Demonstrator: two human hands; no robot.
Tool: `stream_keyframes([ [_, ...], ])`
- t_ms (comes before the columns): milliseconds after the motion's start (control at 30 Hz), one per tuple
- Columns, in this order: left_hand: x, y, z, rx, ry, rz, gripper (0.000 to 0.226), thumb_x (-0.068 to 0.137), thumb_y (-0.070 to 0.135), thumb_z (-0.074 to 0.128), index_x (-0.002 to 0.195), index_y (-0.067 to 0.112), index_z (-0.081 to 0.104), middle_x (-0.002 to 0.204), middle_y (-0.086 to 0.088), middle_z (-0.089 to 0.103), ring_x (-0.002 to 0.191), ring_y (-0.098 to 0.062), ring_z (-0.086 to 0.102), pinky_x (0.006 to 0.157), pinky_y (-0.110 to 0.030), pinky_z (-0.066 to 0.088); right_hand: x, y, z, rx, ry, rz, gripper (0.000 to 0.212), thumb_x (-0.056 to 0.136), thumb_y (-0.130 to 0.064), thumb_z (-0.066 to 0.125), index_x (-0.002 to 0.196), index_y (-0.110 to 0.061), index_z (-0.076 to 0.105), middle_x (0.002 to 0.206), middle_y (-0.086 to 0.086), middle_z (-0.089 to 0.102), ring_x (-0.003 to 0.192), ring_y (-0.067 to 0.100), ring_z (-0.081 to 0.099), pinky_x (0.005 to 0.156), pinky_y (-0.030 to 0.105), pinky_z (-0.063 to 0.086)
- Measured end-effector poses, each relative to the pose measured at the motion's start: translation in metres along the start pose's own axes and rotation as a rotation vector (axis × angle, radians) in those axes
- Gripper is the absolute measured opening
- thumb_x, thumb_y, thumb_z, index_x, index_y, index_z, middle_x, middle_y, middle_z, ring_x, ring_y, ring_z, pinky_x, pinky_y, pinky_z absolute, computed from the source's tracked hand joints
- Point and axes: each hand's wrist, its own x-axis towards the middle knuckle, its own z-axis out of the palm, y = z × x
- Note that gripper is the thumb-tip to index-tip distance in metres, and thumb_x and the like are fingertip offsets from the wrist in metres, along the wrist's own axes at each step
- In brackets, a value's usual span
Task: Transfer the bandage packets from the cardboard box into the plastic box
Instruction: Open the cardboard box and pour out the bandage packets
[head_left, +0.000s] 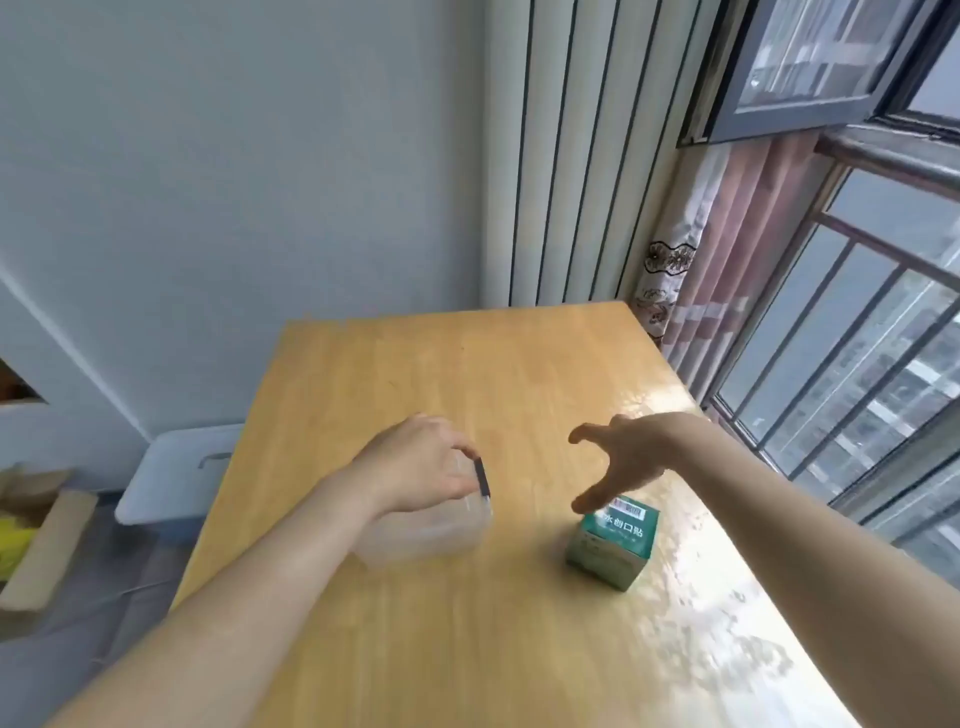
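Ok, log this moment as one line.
left hand grips plastic box | right hand open over cardboard box | boxes apart on table

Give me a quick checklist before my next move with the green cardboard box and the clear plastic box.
1. Right hand free: ok, open with fingers spread above the cardboard box, not gripping it.
2. Cardboard box open: not ok, its top looks closed and no packets show.
3. Plastic box steadied: ok, the left hand sits on it, pinching a dark clip at its rim.
4. Plastic box ready to take packets: cannot tell, the hand covers its top.
5. Boxes apart on the table: ok.
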Motion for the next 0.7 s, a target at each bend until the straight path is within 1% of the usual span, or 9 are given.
stream_keyframes([
  [67, 0.0, -0.005, 0.031, 0.089, -0.129, 0.019, 0.064, 0.08, 0.055, 0.066, 0.139, 0.043, 0.043, 0.153, 0.013, 0.03, 0.143, -0.01, 0.018, 0.115, -0.037, 0.025, 0.015, 0.003, 0.024, -0.102, -0.065, 0.039, 0.12, 0.059, -0.079, 0.067, 0.151, -0.041, 0.001, 0.147, 0.008, 0.037, 0.121, 0.029, 0.05, 0.089, 0.036, 0.046],
  [133, 0.0, -0.015, 0.064, 0.158, -0.174, 0.028, 0.08, 0.078, 0.061, 0.065, 0.146, 0.048, 0.025, 0.161, 0.011, 0.008, 0.147, -0.008, -0.001, 0.119, -0.042, 0.011, 0.03, 0.006, 0.054, -0.105, -0.089, 0.057, 0.125, 0.058, -0.073, 0.073, 0.151, -0.043, -0.005, 0.145, 0.007, 0.039, 0.117, 0.029, 0.052, 0.084, 0.035, 0.049],
  [233, 0.004, -0.028, 0.101, 0.204, -0.1, 0.043, 0.075, 0.085, 0.059, 0.058, 0.147, 0.052, 0.016, 0.162, 0.009, 0.0, 0.147, -0.01, -0.004, 0.117, -0.041, 0.003, 0.05, 0.006, 0.083, -0.001, -0.013, 0.03, 0.117, 0.068, -0.048, 0.081, 0.149, -0.043, -0.003, 0.14, 0.008, 0.034, 0.112, 0.031, 0.054, 0.082, 0.039, 0.057],
  [300, 0.007, -0.038, 0.115, 0.224, 0.052, 0.079, 0.063, 0.092, 0.052, 0.053, 0.146, 0.052, 0.021, 0.161, 0.011, 0.01, 0.146, -0.01, 0.004, 0.116, -0.035, 0.004, 0.062, 0.01, 0.089, 0.042, 0.088, 0.003, 0.112, 0.071, -0.039, 0.081, 0.148, -0.042, 0.0, 0.136, 0.008, 0.037, 0.106, 0.029, 0.057, 0.08, 0.04, 0.058],
  [367, 0.009, -0.045, 0.122, 0.208, 0.186, 0.116, 0.056, 0.093, 0.049, 0.052, 0.144, 0.051, 0.028, 0.157, 0.016, 0.022, 0.145, -0.008, 0.013, 0.114, -0.029, 0.008, 0.069, 0.013, 0.088, 0.188, 0.205, -0.06, 0.104, 0.074, -0.037, 0.08, 0.147, -0.04, 0.006, 0.135, 0.006, 0.041, 0.104, 0.026, 0.058, 0.076, 0.037, 0.059],
  [500, 0.01, -0.062, 0.132, 0.225, 0.312, 0.161, 0.053, 0.094, 0.043, 0.053, 0.144, 0.044, 0.035, 0.151, 0.021, 0.033, 0.144, -0.007, 0.022, 0.113, -0.026, 0.018, 0.085, 0.008, 0.1, 0.525, 0.486, -0.252, 0.085, 0.08, -0.027, 0.075, 0.145, -0.031, 0.02, 0.119, 0.0, 0.045, 0.098, 0.018, 0.058, 0.062, 0.024, 0.058],
  [600, 0.009, -0.075, 0.145, 0.258, 0.519, 0.156, 0.047, 0.091, 0.028, 0.063, 0.136, 0.034, 0.052, 0.139, 0.014, 0.053, 0.135, -0.013, 0.043, 0.113, -0.037, 0.022, 0.098, -0.005, 0.12, 0.567, 0.629, -0.348, 0.094, 0.08, -0.025, 0.075, 0.151, -0.034, 0.014, 0.118, -0.003, 0.044, 0.097, 0.016, 0.056, 0.055, 0.019, 0.053],
  [667, 0.008, -0.076, 0.162, 0.265, 0.72, 0.11, 0.039, 0.082, 0.013, 0.065, 0.119, 0.026, 0.066, 0.119, 0.009, 0.067, 0.117, -0.017, 0.058, 0.11, -0.047, 0.025, 0.102, -0.012, 0.134, 0.631, 0.689, -0.399, 0.098, 0.077, -0.027, 0.076, 0.151, -0.04, 0.013, 0.123, 0.0, 0.043, 0.101, 0.018, 0.056, 0.06, 0.022, 0.055],
  [700, 0.008, -0.074, 0.171, 0.231, 0.809, 0.103, 0.041, 0.077, 0.007, 0.061, 0.113, 0.024, 0.069, 0.113, 0.008, 0.069, 0.111, -0.018, 0.06, 0.107, -0.047, 0.027, 0.101, -0.014, 0.139, 0.703, 0.699, -0.435, 0.097, 0.076, -0.028, 0.077, 0.149, -0.043, 0.015, 0.124, 0.002, 0.042, 0.102, 0.018, 0.057, 0.061, 0.023, 0.057],
])
